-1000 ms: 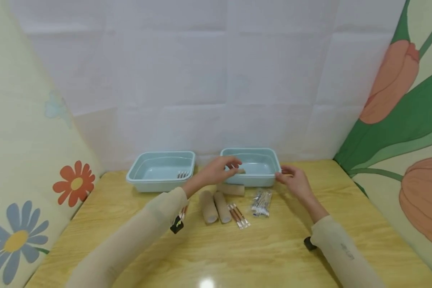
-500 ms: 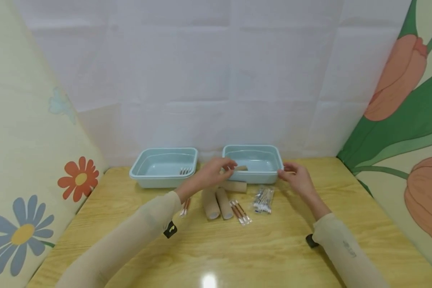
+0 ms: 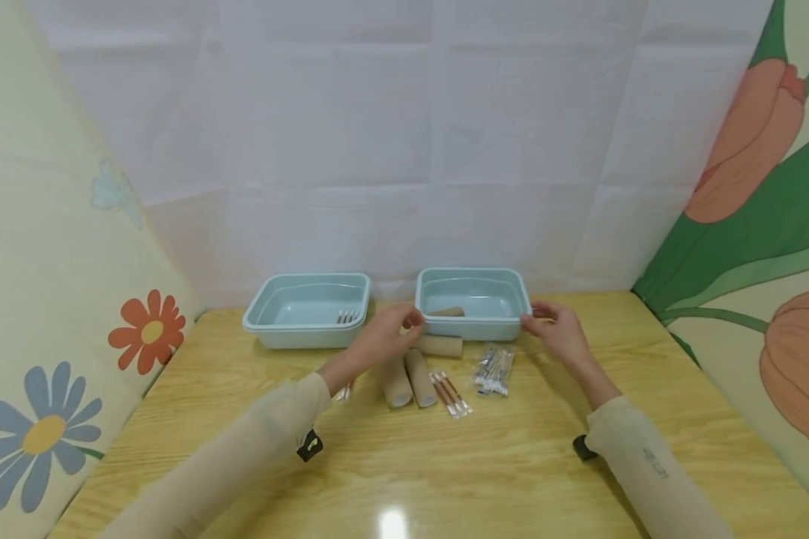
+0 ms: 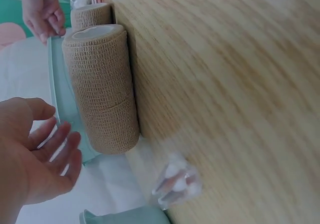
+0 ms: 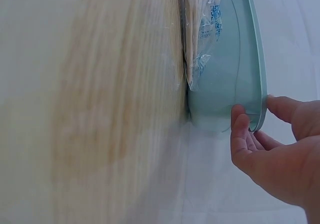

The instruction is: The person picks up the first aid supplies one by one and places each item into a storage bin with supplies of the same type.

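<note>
My left hand (image 3: 386,335) hovers over the tan bandage rolls (image 3: 419,376), fingers loosely bent with nothing in them. In the left wrist view its fingertips are beside a crinkled bandage roll (image 4: 102,89), apart from it. One bandage roll (image 3: 448,311) lies inside the right light-blue plastic basin (image 3: 472,329); another roll (image 3: 441,345) lies along its front. My right hand (image 3: 558,335) pinches that basin's right front corner, thumb on one side of the rim (image 5: 262,84) and fingers on the other.
The left blue basin (image 3: 303,338) holds a pack of cotton swabs (image 3: 347,317). On the wooden table (image 3: 499,479) lie a brown-stick swab pack (image 3: 451,394), a clear bag of swabs (image 3: 494,370) and a partly hidden pack (image 3: 343,392). A white sheet (image 3: 323,150) hangs behind.
My left hand has drawn back left from over the right basin, and the bandage roll now shows fully inside it. My right hand stays at the basin's corner.
</note>
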Tool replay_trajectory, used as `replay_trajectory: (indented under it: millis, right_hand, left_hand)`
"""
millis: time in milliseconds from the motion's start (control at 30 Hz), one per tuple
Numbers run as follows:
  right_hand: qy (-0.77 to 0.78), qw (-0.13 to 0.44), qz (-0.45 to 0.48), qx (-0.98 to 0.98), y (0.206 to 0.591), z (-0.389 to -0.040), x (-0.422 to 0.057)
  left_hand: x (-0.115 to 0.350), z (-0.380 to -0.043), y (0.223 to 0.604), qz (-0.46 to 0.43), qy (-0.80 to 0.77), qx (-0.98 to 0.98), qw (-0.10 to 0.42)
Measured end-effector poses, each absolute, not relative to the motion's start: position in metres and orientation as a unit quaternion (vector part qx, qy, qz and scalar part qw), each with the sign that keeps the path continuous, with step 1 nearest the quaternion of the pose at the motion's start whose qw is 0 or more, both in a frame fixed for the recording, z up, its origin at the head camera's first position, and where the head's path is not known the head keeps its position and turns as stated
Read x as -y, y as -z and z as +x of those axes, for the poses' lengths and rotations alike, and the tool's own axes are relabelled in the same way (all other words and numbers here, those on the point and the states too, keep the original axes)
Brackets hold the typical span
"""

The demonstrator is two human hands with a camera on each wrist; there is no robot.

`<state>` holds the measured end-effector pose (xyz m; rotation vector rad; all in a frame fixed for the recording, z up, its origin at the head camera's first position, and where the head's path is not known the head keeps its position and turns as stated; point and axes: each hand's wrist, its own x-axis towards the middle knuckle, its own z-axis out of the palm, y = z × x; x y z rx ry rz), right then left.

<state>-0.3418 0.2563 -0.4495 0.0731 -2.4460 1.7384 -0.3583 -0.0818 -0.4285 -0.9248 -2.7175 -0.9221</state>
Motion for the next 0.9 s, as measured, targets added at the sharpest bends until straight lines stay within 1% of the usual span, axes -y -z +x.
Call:
replay_trajectory:
  millis: [100, 200, 433, 667, 900]
  right_hand:
    - [-0.581, 0.069, 0.023, 0.811, 0.450, -0.342, -0.257]
    - [-0.580, 0.068, 0.021, 0.812, 0.449, -0.342, -0.257]
    - [-0.584, 0.063, 0.022, 0.809, 0.446, -0.341, -0.257]
    - [-0.586, 0.060, 0.016, 0.808, 0.447, -0.340, -0.256]
    - [-0.582, 0.060, 0.019, 0.811, 0.447, -0.341, -0.257]
  left_hand:
    - [0.083, -0.359, 0.431, -0.282, 0.312, 0.906, 0.051]
    - [0.083, -0.361, 0.433, -0.268, 0.308, 0.912, 0.029]
    - [0.086, -0.370, 0.439, -0.265, 0.294, 0.918, -0.017]
    - [0.084, -0.377, 0.444, -0.241, 0.291, 0.924, -0.058]
    - [0.081, -0.380, 0.447, -0.237, 0.271, 0.931, -0.064]
